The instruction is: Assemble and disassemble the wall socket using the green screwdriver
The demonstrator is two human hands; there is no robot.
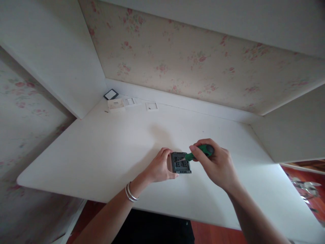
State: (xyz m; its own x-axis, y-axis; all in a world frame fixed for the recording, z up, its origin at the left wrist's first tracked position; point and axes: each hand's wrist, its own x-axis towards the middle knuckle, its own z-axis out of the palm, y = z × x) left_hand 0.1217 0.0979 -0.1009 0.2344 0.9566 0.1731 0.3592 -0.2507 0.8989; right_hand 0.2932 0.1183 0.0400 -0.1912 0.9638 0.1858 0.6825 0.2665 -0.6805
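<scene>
At lower centre, left hand (160, 166) pinched grey module (181, 168). Right hand (218, 166) gripped screwdriver (205, 149), shaft (181, 159) slanting leftward over it.

We see a white desk (83, 162) with a rounded front corner on the left. Behind it, above a low white ledge (177, 96), we find a cream wall (177, 47) papered with pink and red roses and green leaves. White panels close it in: one at left (56, 54), one at right (297, 125), and a board (215, 17) overhead. Past the left panel, we see a side wall (15, 108) in similar flowered paper, rather dim. Below the desk, we make out a reddish floor (210, 234). Our light is soft and greyish, casting blurred shadows across the desktop.
</scene>
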